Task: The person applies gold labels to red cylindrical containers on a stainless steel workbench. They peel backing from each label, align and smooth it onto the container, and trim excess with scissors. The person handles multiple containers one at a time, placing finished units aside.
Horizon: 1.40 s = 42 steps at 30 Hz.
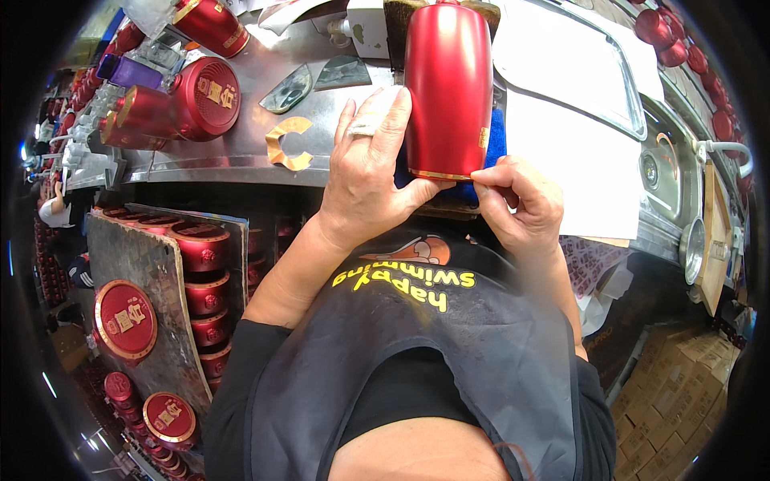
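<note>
A glossy red bottle (449, 88) with a thin gold band at its near end lies lengthwise before me, in a dark wooden holder. My left hand (370, 160) grips its near left side, fingers along the body and thumb under the near edge. At the near right corner of the gold band, my right hand (521, 200) has thumb and forefinger pinched together. Whatever may be between those fingertips is too small to make out. Blue cloth (496, 136) shows beside and beneath the bottle. A gold C-shaped piece (275, 146) rests on the metal bench to the left.
Two dark glassy pieces (343, 73) lie beyond the C-shaped piece. More red containers (207, 98) stand at the bench's left. White paper (577, 168) and a clear-edged tray (577, 56) are on the right, near a metal sink (664, 172). Stacked red lids (200, 247) fill a crate below left.
</note>
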Tool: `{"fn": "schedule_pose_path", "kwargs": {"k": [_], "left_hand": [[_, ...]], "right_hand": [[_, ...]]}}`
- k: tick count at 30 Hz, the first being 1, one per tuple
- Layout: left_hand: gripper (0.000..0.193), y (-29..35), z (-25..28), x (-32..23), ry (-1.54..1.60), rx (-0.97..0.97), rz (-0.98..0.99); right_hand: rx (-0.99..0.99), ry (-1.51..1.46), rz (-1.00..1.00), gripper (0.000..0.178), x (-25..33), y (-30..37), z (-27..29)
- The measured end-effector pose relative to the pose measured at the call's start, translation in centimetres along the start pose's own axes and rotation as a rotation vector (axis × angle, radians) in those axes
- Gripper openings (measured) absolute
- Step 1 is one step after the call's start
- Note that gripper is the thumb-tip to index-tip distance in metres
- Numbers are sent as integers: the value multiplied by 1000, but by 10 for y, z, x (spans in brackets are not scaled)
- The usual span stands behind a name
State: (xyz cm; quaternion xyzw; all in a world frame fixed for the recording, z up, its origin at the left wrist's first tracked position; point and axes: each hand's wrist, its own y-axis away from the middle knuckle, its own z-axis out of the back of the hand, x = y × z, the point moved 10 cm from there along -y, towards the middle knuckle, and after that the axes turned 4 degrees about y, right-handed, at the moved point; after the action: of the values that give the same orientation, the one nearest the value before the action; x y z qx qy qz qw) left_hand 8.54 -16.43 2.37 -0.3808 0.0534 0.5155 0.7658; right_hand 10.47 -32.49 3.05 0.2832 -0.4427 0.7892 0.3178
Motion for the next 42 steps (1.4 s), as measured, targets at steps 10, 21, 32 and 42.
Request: {"fn": "schedule_pose_path", "kwargs": {"k": [10, 21, 32, 42], "left_hand": [[99, 3, -4, 9, 165, -2, 79], [98, 6, -5, 13, 194, -6, 75], [98, 5, -4, 10, 170, -16, 63], [98, 5, -4, 9, 162, -14, 62]], "right_hand": [[2, -56, -92, 18, -6, 2, -1], [-3, 81, 34, 22, 9, -3, -5], [7, 159, 103, 22, 19, -6, -4], [8, 219, 151, 24, 28, -8, -3]]}}
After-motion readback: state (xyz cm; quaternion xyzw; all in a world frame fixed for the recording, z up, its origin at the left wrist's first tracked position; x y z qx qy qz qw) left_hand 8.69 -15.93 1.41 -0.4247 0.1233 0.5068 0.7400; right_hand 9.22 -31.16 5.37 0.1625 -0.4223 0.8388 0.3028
